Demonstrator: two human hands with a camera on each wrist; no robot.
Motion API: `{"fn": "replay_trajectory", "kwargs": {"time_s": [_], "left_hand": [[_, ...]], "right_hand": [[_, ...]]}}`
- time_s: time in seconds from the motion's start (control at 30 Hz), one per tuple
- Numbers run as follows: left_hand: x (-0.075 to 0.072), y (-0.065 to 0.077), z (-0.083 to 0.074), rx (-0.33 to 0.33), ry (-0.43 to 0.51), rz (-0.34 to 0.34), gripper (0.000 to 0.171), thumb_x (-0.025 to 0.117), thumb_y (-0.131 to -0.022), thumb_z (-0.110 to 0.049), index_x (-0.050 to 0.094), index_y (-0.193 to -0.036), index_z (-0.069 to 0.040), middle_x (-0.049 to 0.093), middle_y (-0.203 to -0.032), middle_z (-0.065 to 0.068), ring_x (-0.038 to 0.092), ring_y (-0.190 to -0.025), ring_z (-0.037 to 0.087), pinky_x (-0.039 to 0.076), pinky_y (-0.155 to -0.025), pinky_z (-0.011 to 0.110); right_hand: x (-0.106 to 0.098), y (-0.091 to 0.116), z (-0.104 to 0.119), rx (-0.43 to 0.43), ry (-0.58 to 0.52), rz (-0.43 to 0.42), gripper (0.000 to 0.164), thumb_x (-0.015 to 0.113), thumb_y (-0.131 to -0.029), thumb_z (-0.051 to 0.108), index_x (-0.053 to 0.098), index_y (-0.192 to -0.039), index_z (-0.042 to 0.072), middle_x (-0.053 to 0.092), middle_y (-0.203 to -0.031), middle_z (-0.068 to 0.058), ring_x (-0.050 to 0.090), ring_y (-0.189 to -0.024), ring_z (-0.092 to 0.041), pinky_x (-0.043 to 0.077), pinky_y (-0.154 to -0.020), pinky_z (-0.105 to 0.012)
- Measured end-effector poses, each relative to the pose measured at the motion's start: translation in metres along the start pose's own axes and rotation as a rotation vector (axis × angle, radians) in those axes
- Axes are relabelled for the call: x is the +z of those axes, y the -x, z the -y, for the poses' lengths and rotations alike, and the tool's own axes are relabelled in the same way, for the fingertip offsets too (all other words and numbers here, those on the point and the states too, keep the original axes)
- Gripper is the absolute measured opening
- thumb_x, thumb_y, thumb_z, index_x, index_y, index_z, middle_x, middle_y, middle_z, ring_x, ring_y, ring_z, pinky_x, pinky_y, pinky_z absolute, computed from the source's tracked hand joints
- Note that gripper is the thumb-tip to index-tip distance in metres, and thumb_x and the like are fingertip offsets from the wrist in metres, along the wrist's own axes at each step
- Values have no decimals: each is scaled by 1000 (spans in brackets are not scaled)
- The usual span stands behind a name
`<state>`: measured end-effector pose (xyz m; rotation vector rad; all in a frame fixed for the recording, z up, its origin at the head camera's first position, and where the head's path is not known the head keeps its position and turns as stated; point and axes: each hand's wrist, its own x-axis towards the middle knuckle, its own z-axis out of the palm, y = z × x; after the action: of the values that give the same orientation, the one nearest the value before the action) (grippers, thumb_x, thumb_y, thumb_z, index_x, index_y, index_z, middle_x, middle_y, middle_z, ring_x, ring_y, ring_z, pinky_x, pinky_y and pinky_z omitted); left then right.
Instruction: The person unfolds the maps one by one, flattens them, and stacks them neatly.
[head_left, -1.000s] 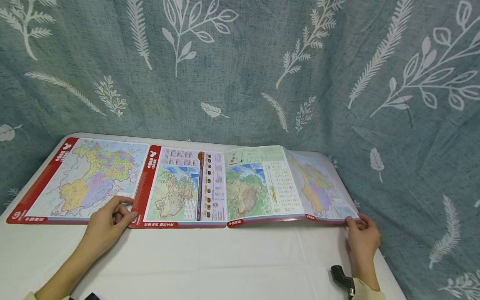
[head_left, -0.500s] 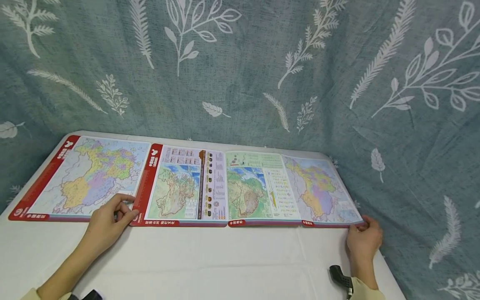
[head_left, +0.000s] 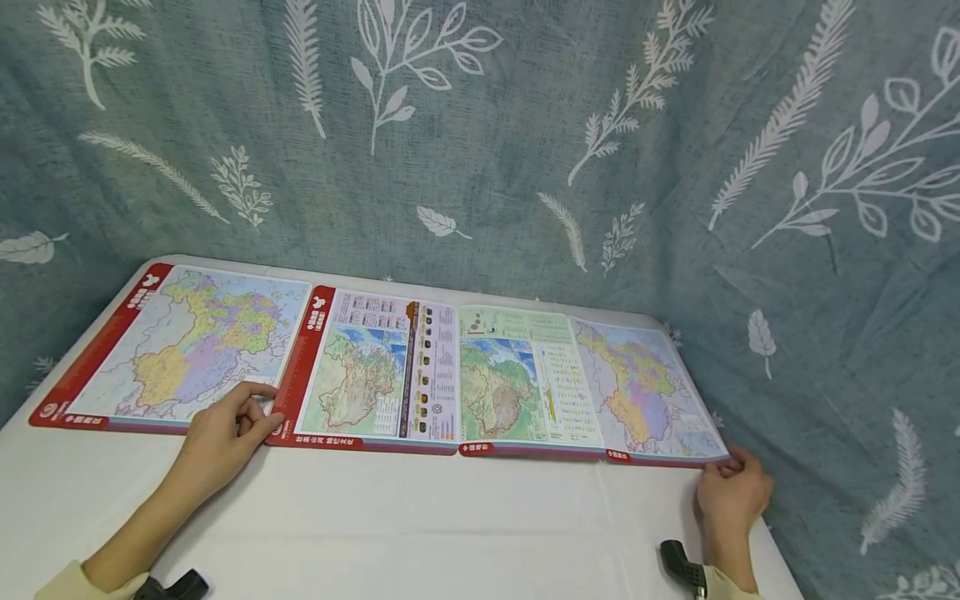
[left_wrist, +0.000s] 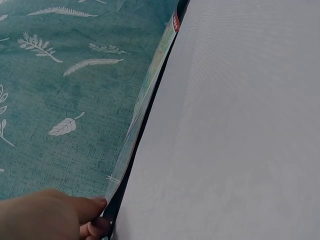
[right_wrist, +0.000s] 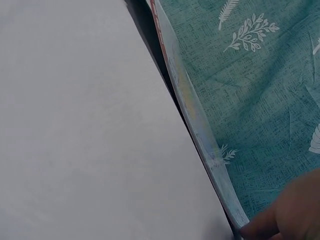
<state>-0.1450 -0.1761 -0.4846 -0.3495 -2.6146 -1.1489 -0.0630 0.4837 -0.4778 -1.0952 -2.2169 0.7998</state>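
A fold-out map (head_left: 517,375) lies spread in several panels along the far side of the white table. Its left panel has a red border (head_left: 303,367), and the rightmost panel (head_left: 637,392) carries a pastel-coloured map. My left hand (head_left: 232,433) pinches the near left corner at the red border; in the left wrist view the thumb (left_wrist: 92,206) sits on the sheet's edge. At the opposite end my right hand (head_left: 735,492) pinches the near right corner, its fingertips partly hidden under the sheet. The panels look nearly flat, with slight bends at the folds.
Another red-bordered map (head_left: 202,342) lies flat to the left, behind my left hand. A green-blue curtain (head_left: 480,150) with white leaf prints hangs close behind and right of the table. The white tablecloth (head_left: 450,525) stretches in front of the maps.
The right panels of the fold-out map have come down from a raised, bent shape to nearly flat. My right hand has shifted slightly right with the corner. The head view has also shifted a little.
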Motion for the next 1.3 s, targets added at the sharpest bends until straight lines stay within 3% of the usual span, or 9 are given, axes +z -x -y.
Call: {"fn": "replay_trajectory", "kwargs": {"time_s": [0.2,0.33,0.5,0.67,0.8,0.97,1.3], "left_hand": [[1,1,0,-9,1,1,33,82,-91,-14,67,-119,-6,57,-71,-6,45,-62,2,36,-56,22],[0,2,0,-28,1,2,29,81,-92,-15,68,-117,-9,59,-73,-5,47,-63,3,37,-57,22],[-3,3,-1,-38,7,-19,20,80,-94,-16,72,-111,-13,62,-72,-5,48,-62,3,37,-57,21],[-5,2,-1,-20,13,-69,13,81,-92,-14,74,-103,-17,64,-71,-5,47,-59,4,36,-55,19],[-7,1,-3,-16,30,-128,11,81,-92,-11,74,-98,-16,62,-69,-3,45,-57,5,34,-52,19],[-7,0,-3,-2,58,-202,7,81,-91,-10,76,-96,-11,63,-70,0,46,-59,5,35,-54,16],[-8,1,-2,-13,48,-250,7,82,-90,-10,76,-93,-7,64,-70,2,47,-60,3,35,-55,14]], "right_hand": [[-2,2,0,-15,12,9,55,59,-95,8,48,-144,-13,43,-134,-38,40,-126,-53,30,-107,-61],[-1,9,5,-104,42,29,54,64,-95,10,51,-142,-15,45,-137,-41,39,-132,-57,28,-113,-65],[4,20,13,-277,10,11,46,70,-97,12,60,-134,-12,54,-130,-39,49,-122,-54,34,-104,-62],[8,30,25,-309,-35,11,41,69,-101,21,65,-132,-5,59,-130,-33,55,-111,-47,37,-89,-52],[13,40,33,-320,-65,43,45,68,-103,26,63,-135,-4,59,-136,-32,56,-122,-49,42,-98,-59],[16,49,42,-404,-128,40,41,75,-99,21,67,-131,-2,64,-133,-29,56,-127,-49,39,-104,-63],[31,65,64,-542,-190,82,47,80,-95,15,63,-135,-2,70,-127,-22,61,-124,-40,41,-105,-50]]}}
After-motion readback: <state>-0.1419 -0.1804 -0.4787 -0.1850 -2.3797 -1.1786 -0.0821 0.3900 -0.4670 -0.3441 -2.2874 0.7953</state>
